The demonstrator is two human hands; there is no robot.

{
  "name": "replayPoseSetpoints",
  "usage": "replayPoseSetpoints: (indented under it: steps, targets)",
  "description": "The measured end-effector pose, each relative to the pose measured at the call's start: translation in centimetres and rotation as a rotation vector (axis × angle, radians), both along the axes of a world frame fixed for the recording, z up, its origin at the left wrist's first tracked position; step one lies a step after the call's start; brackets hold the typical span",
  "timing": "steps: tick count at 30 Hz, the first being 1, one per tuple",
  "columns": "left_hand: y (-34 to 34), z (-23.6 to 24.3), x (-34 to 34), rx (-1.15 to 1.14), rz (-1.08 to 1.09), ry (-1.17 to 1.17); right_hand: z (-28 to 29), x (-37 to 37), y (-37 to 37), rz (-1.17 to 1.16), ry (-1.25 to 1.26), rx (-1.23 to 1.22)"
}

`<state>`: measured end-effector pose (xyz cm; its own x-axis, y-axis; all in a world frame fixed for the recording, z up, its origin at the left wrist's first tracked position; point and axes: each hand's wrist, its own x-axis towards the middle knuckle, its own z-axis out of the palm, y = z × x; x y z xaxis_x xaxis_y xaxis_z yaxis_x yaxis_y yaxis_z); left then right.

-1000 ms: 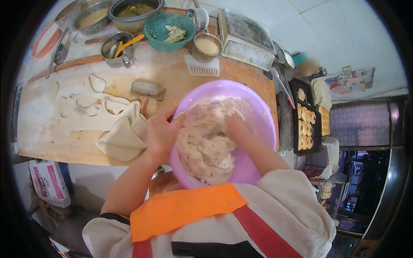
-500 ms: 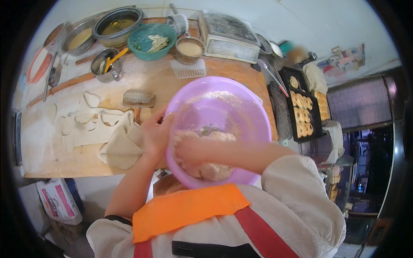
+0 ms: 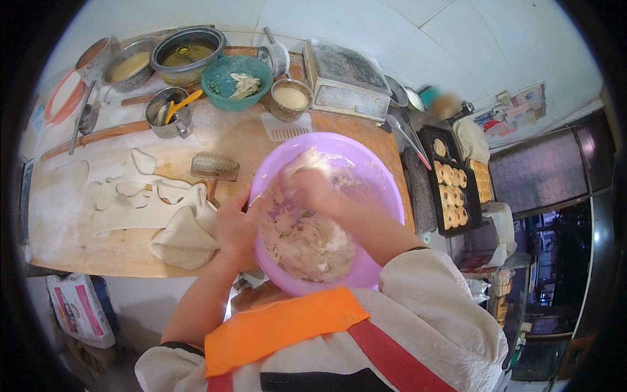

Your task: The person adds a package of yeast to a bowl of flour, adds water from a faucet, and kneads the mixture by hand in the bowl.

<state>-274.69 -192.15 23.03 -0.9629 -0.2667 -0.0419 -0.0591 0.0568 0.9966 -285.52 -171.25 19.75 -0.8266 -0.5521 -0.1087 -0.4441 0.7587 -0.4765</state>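
A purple basin [image 3: 385,196] stands at the table's front edge, close to my body. Its left rim is gripped by my left hand [image 3: 236,225], with part of the fingers hidden. Inside lies a rough, crumbly dough [image 3: 304,251] with loose pale flour and a few greenish bits. My right hand [image 3: 310,189] is in the basin's upper left part, above the dough and near floury stuff on the wall. Motion smears its fingers, so whether they hold dough does not show.
Left of the basin lie a rolled dough sheet [image 3: 186,238] with cut-outs and a brush [image 3: 215,166]. Behind stand a green bowl [image 3: 222,98], a metal cup [image 3: 171,124], pots and a scale [image 3: 349,72]. A black tray [image 3: 471,212] of round pastries is at right.
My right hand has moved from the dough at the lower left toward the basin's far side, uncovering the dough. My left hand stays on the rim. The view has shifted slightly.
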Motion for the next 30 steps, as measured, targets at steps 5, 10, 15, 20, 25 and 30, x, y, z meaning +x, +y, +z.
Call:
replayPoseSetpoints:
  steps: [5, 10, 15, 20, 25, 30]
  targets:
    - [-1.7, 1.1, -0.9, -0.277, -0.082, -0.021, 4.2, 3.7, -5.8, 0.646, 0.254, 0.216]
    - [-1.1, 2.0, -9.1, -0.242, -0.284, 0.002, 5.7, -2.1, -0.7, 0.014, -0.185, 0.468]
    - [0.1, -0.3, -8.4, -0.118, -0.268, 0.038, 1.5, 0.4, 7.7, -0.522, -0.099, 0.374]
    - [0.2, 0.7, -9.2, -0.291, -0.362, 0.001, 2.7, 0.9, -2.5, 0.318, 0.0, 0.496]
    - [-0.2, 1.6, -6.8, -0.164, -0.244, -0.046, 6.4, -4.5, 5.6, -0.342, -0.502, -0.403]
    - [0.0, 0.0, -1.8, 0.008, -0.065, -0.129, 1.3, -1.6, 9.9, -0.27, 0.026, -0.094]
